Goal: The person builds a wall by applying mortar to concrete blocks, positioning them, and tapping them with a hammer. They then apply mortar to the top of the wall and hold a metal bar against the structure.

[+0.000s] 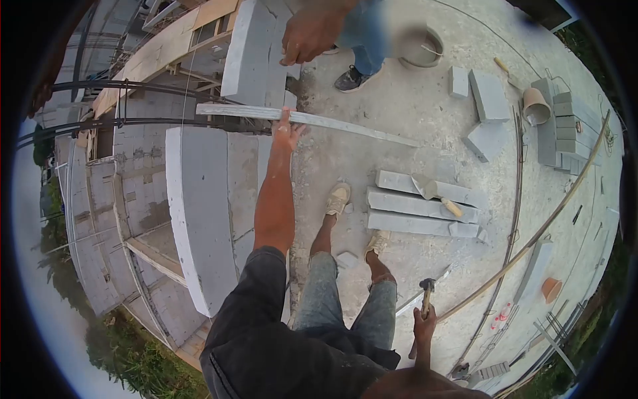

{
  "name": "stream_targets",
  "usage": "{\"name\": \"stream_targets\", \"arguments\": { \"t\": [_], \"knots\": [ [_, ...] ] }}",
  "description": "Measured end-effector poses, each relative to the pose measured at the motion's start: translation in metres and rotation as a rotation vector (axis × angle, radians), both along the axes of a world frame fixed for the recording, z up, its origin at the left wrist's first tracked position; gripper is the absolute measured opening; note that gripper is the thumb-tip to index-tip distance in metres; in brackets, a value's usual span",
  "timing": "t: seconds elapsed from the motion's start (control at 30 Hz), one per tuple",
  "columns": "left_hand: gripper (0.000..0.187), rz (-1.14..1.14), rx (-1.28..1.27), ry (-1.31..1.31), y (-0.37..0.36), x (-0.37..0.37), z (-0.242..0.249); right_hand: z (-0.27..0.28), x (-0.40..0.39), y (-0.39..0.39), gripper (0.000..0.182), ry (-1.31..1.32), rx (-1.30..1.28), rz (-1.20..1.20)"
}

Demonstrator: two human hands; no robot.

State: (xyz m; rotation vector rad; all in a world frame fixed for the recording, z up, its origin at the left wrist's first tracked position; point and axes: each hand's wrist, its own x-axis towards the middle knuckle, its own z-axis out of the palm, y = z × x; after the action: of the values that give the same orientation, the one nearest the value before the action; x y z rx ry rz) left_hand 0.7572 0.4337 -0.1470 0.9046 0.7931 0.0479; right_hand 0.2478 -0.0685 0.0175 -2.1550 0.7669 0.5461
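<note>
My left arm reaches out over the block wall (pixel 203 219). My left hand (pixel 286 136) grips a long, pale, straight bar (pixel 359 128) by its middle, with a finger crossing over it and other fingers partly spread. The bar lies crosswise over a gap in the wall and extends above the floor to the right. Low on the right, my right hand (pixel 424 324) is closed around the handle of a hammer (pixel 427 286), whose dark head points away from me. Past the bar, a co-worker's hand (pixel 309 36) hangs over the far wall section (pixel 247 56).
Cut block strips (pixel 422 218) lie on the concrete floor with a trowel (pixel 438 196) on top. Farther right are loose blocks (pixel 490 96), a bucket (pixel 535 106) and long rods (pixel 515 219). The co-worker's shoe (pixel 352 78) stands near a round tub (pixel 422 50). Left of the wall is a drop.
</note>
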Motion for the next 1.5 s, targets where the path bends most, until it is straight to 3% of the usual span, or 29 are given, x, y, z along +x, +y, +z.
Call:
{"name": "stream_targets", "arguments": {
  "t": [0.13,0.27,0.33,0.43,0.53,0.6,0.67,0.73,0.77,0.8,0.87,0.93,1.0,1.07,1.13,1.23,1.33,1.43,1.5],
  "knots": [
    [0.054,0.029,-0.051,0.060,0.038,0.009,-0.020,-0.042,-0.054,0.024,0.032,0.126,0.046,-0.202],
    [0.065,0.015,0.028,0.070,0.069,0.013,-0.008,-0.025,-0.048,0.052,0.033,0.137,0.022,-0.180],
    [0.062,0.108,0.044,0.204,0.088,0.019,-0.022,-0.001,-0.022,0.072,0.034,0.200,0.066,-0.259],
    [0.056,0.107,0.092,0.142,0.079,0.020,-0.024,0.002,-0.004,0.086,0.035,0.284,0.047,-0.331],
    [0.100,-0.020,0.201,0.179,0.064,0.001,-0.023,0.012,0.008,0.094,0.031,0.338,0.040,-0.363],
    [0.119,-0.108,0.159,0.286,0.051,-0.036,-0.026,0.016,0.012,0.101,0.032,0.331,0.049,-0.395],
    [0.116,-0.327,0.210,0.440,0.015,-0.093,-0.014,0.023,0.013,0.109,0.031,0.300,0.029,-0.450],
    [0.109,-0.835,0.417,0.626,-0.030,-0.165,0.009,0.025,0.012,0.105,0.031,0.258,0.040,-0.504],
    [0.089,-1.087,0.502,0.516,-0.023,-0.223,-0.016,0.026,0.009,0.102,0.031,0.239,0.059,-0.536],
    [0.087,-1.240,0.565,0.563,-0.064,-0.251,0.030,0.026,0.009,0.093,0.031,0.214,0.075,-0.563],
    [0.082,-1.496,0.819,0.376,-0.078,-0.318,0.035,0.016,0.016,0.062,0.031,0.173,0.174,-0.584],
    [0.086,-1.555,0.966,0.260,-0.095,-0.330,0.052,-0.021,0.004,0.033,0.031,0.218,0.209,-0.539],
    [0.085,-1.548,1.125,0.158,-0.142,-0.288,0.061,-0.075,0.010,-0.003,0.032,-0.052,-0.058,-0.174],
    [0.078,-1.546,1.389,0.069,-0.166,-0.217,0.093,-0.058,0.083,-0.019,0.032,-0.069,0.005,-0.396],
    [0.077,-1.498,1.697,-0.041,-0.168,-0.149,0.102,-0.098,0.126,-0.023,0.031,-0.084,0.262,-0.624],
    [0.077,-1.651,1.947,-0.148,-0.167,-0.055,0.092,-0.168,0.193,0.001,0.027,-0.208,0.353,-0.750],
    [0.083,-1.826,2.098,-0.129,-0.170,0.020,0.037,-0.239,0.270,0.049,0.026,-0.279,0.361,-0.914],
    [0.093,-1.908,2.209,-0.061,-0.164,0.079,-0.069,-0.293,0.351,0.109,0.031,-0.357,0.379,-1.095],
    [0.094,-2.092,2.022,0.212,-0.174,0.098,-0.119,-0.327,0.402,0.138,0.040,-0.356,0.395,-1.162]
  ]
}}
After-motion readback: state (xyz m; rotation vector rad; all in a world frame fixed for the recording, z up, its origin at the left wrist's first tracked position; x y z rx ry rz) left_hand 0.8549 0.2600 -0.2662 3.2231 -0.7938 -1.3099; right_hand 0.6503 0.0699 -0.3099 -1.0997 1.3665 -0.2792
